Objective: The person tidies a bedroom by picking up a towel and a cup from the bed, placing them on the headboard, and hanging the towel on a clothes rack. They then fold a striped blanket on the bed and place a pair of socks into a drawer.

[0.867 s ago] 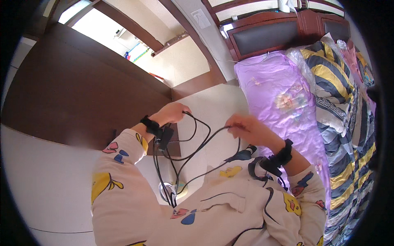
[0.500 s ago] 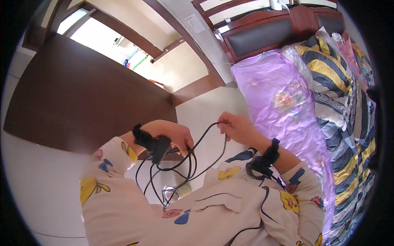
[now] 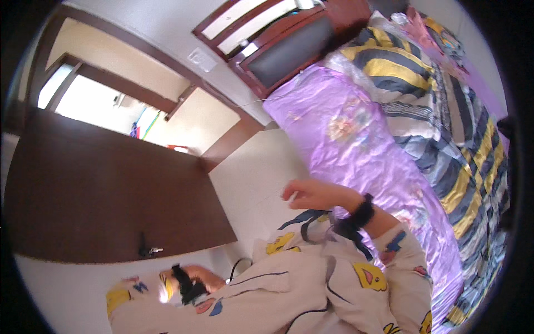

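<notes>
Curving cable (image 3: 233,268) apart from right fingers (image 3: 292,188)

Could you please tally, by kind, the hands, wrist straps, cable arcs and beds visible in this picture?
Hands: 2 (right hand; left hand, partly hidden)
Black wrist straps: 2 (right strap; left strap)
Black cable arc beside the left hand: 1
Bed: 1
Total: 6
</notes>
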Action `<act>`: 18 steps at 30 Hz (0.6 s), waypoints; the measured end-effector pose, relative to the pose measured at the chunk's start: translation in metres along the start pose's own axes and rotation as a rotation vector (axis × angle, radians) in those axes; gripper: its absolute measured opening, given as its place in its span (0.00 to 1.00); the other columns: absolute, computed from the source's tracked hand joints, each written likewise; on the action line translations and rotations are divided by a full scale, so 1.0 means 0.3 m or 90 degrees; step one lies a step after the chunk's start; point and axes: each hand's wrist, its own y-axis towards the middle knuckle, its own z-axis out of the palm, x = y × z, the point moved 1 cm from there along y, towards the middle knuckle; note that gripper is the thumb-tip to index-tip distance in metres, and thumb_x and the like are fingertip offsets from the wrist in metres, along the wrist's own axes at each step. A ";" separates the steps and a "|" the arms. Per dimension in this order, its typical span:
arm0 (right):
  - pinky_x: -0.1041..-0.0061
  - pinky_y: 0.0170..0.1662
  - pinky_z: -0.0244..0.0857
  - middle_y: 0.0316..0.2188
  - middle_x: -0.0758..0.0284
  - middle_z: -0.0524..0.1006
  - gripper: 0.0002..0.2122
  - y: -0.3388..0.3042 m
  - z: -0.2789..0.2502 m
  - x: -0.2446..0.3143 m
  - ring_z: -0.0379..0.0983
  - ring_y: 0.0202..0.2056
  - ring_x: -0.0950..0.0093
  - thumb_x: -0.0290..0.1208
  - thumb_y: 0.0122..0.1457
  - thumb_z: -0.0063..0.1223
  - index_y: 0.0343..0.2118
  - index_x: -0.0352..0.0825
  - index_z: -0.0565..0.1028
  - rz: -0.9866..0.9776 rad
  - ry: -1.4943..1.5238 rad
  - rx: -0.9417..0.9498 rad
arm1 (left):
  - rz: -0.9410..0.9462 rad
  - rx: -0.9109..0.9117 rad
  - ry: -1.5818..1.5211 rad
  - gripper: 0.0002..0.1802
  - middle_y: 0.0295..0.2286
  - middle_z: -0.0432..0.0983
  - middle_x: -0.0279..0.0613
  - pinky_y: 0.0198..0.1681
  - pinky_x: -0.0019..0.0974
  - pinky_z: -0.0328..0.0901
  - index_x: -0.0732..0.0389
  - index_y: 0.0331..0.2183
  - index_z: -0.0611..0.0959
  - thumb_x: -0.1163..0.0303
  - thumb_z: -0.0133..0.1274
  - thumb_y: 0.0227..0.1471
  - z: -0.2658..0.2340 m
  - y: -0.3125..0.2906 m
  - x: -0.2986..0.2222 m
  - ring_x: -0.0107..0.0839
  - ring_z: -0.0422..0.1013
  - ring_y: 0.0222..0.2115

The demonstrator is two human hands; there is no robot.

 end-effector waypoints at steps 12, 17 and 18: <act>0.72 0.41 0.65 0.34 0.62 0.76 0.12 -1.119 0.363 -0.279 0.73 0.37 0.68 0.37 0.52 0.54 0.37 0.37 0.75 0.592 0.242 -0.166 | -0.113 -0.228 0.044 0.12 0.30 0.75 0.39 0.31 0.30 0.63 0.62 0.34 0.81 0.68 0.54 0.45 -0.094 0.141 0.305 0.28 0.70 0.28; 0.72 0.41 0.65 0.34 0.62 0.76 0.12 -1.249 0.621 -0.352 0.73 0.37 0.68 0.37 0.52 0.54 0.37 0.37 0.75 0.795 0.326 -0.383 | -0.137 -0.259 0.088 0.12 0.30 0.75 0.39 0.32 0.30 0.63 0.62 0.34 0.81 0.68 0.54 0.44 -0.138 0.182 0.343 0.28 0.69 0.29; 0.72 0.41 0.65 0.34 0.62 0.76 0.12 -1.259 0.660 -0.366 0.73 0.37 0.67 0.37 0.52 0.54 0.37 0.37 0.75 0.820 0.335 -0.420 | -0.141 -0.258 0.095 0.12 0.30 0.75 0.39 0.32 0.30 0.63 0.62 0.34 0.80 0.68 0.54 0.44 -0.145 0.188 0.347 0.28 0.69 0.29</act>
